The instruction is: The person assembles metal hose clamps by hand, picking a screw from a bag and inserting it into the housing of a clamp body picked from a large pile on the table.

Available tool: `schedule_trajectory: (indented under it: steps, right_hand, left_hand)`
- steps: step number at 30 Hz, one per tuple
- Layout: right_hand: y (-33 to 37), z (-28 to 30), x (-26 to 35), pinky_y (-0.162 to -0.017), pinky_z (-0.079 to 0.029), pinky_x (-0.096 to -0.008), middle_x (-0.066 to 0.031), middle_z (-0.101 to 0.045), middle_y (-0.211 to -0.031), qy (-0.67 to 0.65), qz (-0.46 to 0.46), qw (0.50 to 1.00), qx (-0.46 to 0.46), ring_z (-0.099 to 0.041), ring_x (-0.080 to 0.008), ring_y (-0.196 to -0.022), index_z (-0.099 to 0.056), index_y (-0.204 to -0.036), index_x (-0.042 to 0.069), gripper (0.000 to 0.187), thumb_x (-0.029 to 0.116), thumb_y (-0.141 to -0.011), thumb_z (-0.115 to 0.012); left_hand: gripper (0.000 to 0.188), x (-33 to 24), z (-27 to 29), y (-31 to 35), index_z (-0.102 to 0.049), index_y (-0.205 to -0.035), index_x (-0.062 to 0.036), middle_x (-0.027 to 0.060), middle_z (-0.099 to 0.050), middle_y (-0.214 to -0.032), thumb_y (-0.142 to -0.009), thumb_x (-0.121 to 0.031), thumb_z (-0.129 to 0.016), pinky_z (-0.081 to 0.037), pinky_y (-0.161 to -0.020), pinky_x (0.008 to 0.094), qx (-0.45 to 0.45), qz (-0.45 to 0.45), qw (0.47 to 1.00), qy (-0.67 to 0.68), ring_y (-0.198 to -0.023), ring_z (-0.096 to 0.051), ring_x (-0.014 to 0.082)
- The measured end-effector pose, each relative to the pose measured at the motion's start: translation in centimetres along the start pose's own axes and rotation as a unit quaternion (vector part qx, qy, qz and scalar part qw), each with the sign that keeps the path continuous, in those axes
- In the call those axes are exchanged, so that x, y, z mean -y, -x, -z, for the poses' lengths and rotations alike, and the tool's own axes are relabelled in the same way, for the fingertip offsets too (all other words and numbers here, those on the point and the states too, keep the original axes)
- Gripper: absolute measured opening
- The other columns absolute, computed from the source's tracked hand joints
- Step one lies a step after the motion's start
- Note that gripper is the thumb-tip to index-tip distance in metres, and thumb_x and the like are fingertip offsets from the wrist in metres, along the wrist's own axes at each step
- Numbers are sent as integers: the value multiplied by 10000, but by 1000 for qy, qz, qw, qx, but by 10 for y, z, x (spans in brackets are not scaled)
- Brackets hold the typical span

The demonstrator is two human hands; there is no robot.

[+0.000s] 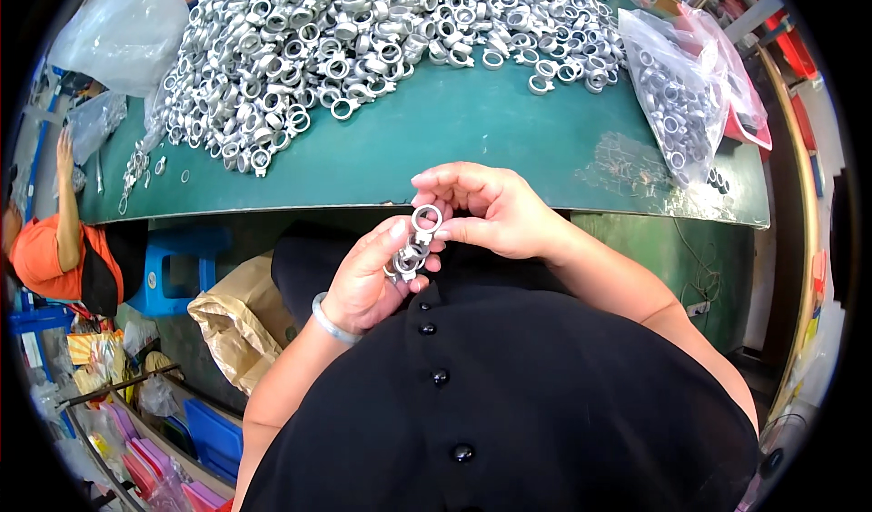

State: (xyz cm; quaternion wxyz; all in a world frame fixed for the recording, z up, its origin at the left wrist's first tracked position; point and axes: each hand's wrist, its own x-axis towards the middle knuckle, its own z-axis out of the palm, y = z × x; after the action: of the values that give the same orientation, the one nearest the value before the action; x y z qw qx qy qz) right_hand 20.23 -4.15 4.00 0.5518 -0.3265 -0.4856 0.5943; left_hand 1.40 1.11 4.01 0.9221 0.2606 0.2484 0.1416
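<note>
Several silver metal rings with small lugs (pixel 411 258) rest in the curled fingers of my left hand (pixel 363 280), which wears a pale bangle on its wrist. One more ring (pixel 427 218) stands upright at the left fingertips. The thumb and fingers of my right hand (pixel 495 212) close on the right side of that ring. Both hands meet just in front of the table edge, above my lap. Across the far part of the green table (pixel 436 139) spreads a large heap of like metal rings (pixel 363 44).
A clear bag of rings (pixel 677 112) lies at the table's right, beside a red tray (pixel 758 130). Empty-looking plastic (pixel 123 30) covers the far left. Below stand a brown paper sack (pixel 236 321) and a blue stool (pixel 173 271). A person in orange (pixel 64 258) is at left.
</note>
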Motion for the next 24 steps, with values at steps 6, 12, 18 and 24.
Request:
schedule_trajectory:
  steps: [6, 12, 18, 24]
  right_hand:
    - [-2, -4, -1, -669, -498, -284, -95, -537, -946, 26, 13, 1000, 8, -580, -155, -716, -426, -1184, 20, 434, -105, -781, -522]
    - [1, -3, -2, -797, -472, -289, -93, -544, -1040, -31, -33, 999, -5, -549, -150, -920, -454, -1188, -3, 428, -65, -782, -574]
    - [2, -5, -6, -849, -443, -283, -92, -565, -1047, -18, -39, 999, -19, -550, -140, -956, -470, -1172, 0, 413, -24, -782, -603]
    - [1, -9, -8, -842, -449, -283, -91, -575, -1031, -17, -60, 998, -24, -558, -142, -945, -473, -1165, -5, 407, -25, -780, -604]
  left_hand:
    - [174, 0, -5, 0, -551, -993, -92, 20, -590, -907, -858, -201, -560, -423, -548, 201, -35, -6, 999, -22, -737, -550, 100]
    - [138, 8, 0, 1, -555, -965, -105, 15, -580, -892, -857, -189, -561, -429, -571, 215, -35, -31, 998, -33, -757, -546, 114]
    - [128, 12, 0, 1, -570, -936, -91, 1, -571, -860, -847, -183, -578, -415, -555, 208, -37, -55, 998, -19, -732, -530, 98]
    - [141, 15, 5, 4, -558, -904, -91, 6, -566, -844, -846, -219, -578, -416, -552, 209, -45, -60, 997, -9, -732, -531, 102]
